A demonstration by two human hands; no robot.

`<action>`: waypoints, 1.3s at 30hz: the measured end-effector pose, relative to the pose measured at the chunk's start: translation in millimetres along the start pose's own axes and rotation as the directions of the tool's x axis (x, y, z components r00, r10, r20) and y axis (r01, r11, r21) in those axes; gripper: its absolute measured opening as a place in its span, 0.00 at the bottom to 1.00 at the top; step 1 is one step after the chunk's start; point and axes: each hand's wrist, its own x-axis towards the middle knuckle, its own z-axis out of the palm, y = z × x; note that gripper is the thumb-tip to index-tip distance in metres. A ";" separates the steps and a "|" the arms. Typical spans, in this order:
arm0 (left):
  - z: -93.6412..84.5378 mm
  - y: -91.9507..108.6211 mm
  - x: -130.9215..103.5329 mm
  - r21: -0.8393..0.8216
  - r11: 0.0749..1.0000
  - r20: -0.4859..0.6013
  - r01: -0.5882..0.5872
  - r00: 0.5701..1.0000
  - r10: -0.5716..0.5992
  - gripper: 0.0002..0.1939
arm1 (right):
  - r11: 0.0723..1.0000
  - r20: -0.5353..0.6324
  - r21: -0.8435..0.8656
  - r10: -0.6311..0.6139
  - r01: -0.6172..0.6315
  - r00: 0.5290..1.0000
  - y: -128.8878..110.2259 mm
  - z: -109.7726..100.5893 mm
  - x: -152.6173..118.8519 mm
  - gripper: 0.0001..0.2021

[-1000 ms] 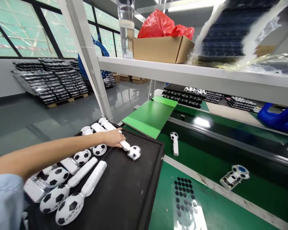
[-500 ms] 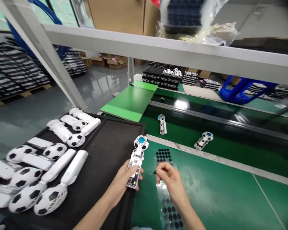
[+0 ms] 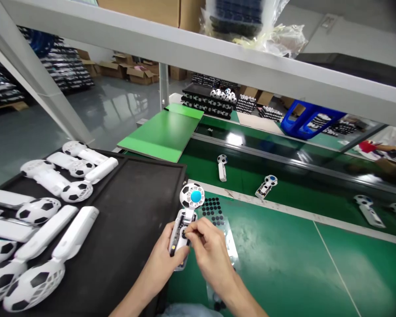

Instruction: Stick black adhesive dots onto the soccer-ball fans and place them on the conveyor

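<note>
My left hand (image 3: pixel 166 255) is wrapped around the handle of a white handheld fan (image 3: pixel 187 196) with a football-patterned head and a blue centre. Its handle lies open, with the inner parts showing. Over that handle, my right hand (image 3: pixel 207 246) pinches a small black round pad (image 3: pixel 184 234) between thumb and fingertips, touching or almost touching the inside. Partly under my right wrist is a clear sheet of black round pads (image 3: pixel 212 210) on the green work surface.
Several football-patterned fans (image 3: pixel 74 233) fill the left of a black tray (image 3: pixel 132 211). More fans, such as one open one (image 3: pixel 266 186), lie on the green conveyor (image 3: pixel 240 176) beyond a pale edge strip. A grey shelf beam (image 3: pixel 191 55) crosses overhead; a green board (image 3: pixel 165 134) lies behind.
My right hand has moved left from above the pad sheet to the open fan handle, carrying the black pad. The view has shifted, and the fans on the conveyor have changed position.
</note>
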 end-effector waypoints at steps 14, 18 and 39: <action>0.3 -8.5 -0.9 -0.029 1.000 0.004 -0.007 1.000 0.007 0.22 | 0.999 -0.010 -0.050 0.015 -0.015 1.000 0.7 6.1 -0.7 0.09; 0.7 -8.7 -1.3 -0.025 1.000 0.009 0.002 1.000 -0.002 0.22 | 0.998 -0.013 -0.054 0.014 -0.015 1.000 0.2 6.4 -1.3 0.10; 1.4 -14.5 0.5 -0.280 0.959 0.003 0.030 1.000 -0.030 0.23 | 0.925 -0.089 -0.204 -0.344 0.321 0.935 29.5 23.6 -30.0 0.26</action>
